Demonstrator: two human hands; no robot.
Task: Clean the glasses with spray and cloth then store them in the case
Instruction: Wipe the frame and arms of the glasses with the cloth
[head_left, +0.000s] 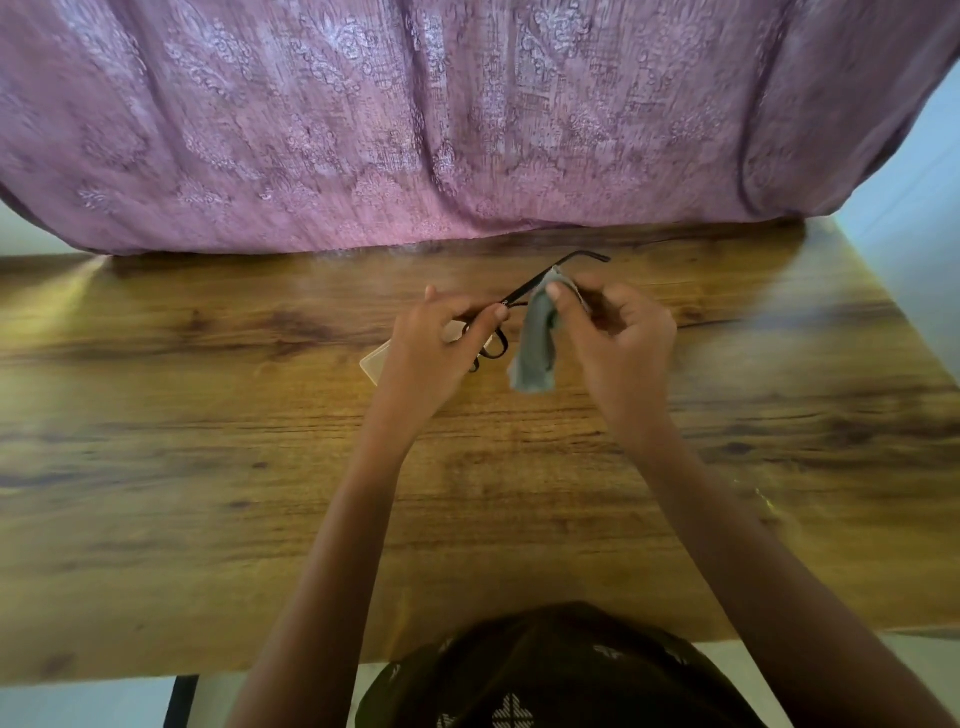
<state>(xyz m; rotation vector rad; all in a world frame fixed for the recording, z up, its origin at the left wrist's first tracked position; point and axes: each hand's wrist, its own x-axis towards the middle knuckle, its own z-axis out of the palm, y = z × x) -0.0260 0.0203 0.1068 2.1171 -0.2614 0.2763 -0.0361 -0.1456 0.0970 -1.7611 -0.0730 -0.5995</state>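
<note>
— What are we holding above the glossy wood-grain table (208, 467)?
— Our left hand (431, 348) pinches thin black-framed glasses (519, 299), temple arm pointing to two o'clock; our right hand (618, 332) pinches soft grey cloth (537, 338) around it.

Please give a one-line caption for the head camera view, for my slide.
Left hand holds black glasses above a wooden table while the right hand wipes one temple with a grey cloth.

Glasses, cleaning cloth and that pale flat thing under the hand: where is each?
glasses (524, 292): head view, on the black temple arm.
cleaning cloth (535, 353): head view, on the hanging grey part.
pale flat thing (375, 361): head view, on its exposed corner.
</note>
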